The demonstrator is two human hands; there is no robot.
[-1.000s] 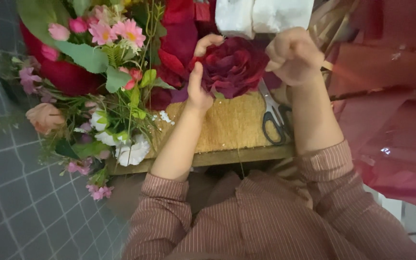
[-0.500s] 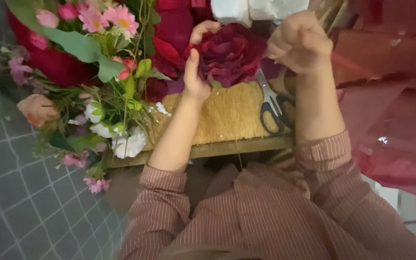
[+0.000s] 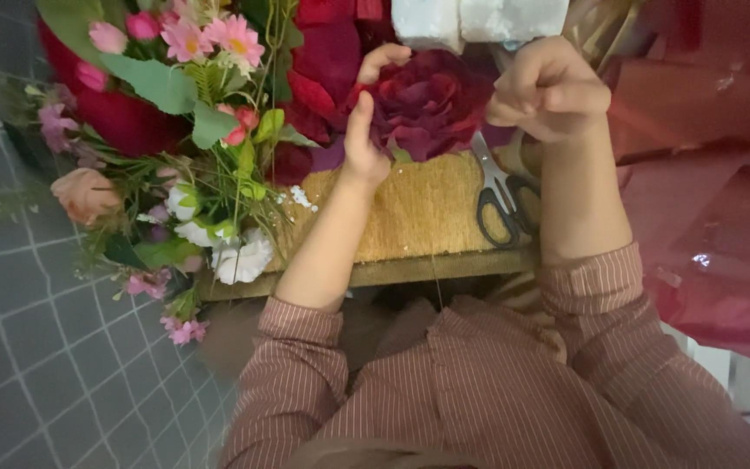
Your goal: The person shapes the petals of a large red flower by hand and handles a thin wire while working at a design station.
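Fingers of the left hand [image 3: 366,130] are spreading around the left side of a dark red fabric rose [image 3: 431,104], the thumb lying along its near edge and a fingertip curling over its far rim, so this hand is cupping the bloom rather than clamping it. The right hand [image 3: 549,91] is curling into a loose fist at the rose's right side, knuckles toward the camera; whether its fingertips are pinching a petal or a stem is hidden behind the knuckles, so I cannot tell what it has hold of.

The rose is sitting between the two hands at the far edge of a yellow woven mat [image 3: 418,208], which is lying on a wooden board [image 3: 392,271]. Black-handled scissors [image 3: 501,195] are lying on the mat just near of the right hand, blades pointing far. A white foam block [image 3: 479,19] is sitting just far of the rose. To the left, a mixed bunch of pink, white and peach flowers [image 3: 184,148] is spilling off the board over the grey tiled floor [image 3: 36,347]. Red wrapping sheets [image 3: 713,200] are lying to the right.

Compared with half a second ago, both hands are keeping the same grip on the bloom, and the right fist is sitting slightly farther right of it. The scissors and bunch are staying put.
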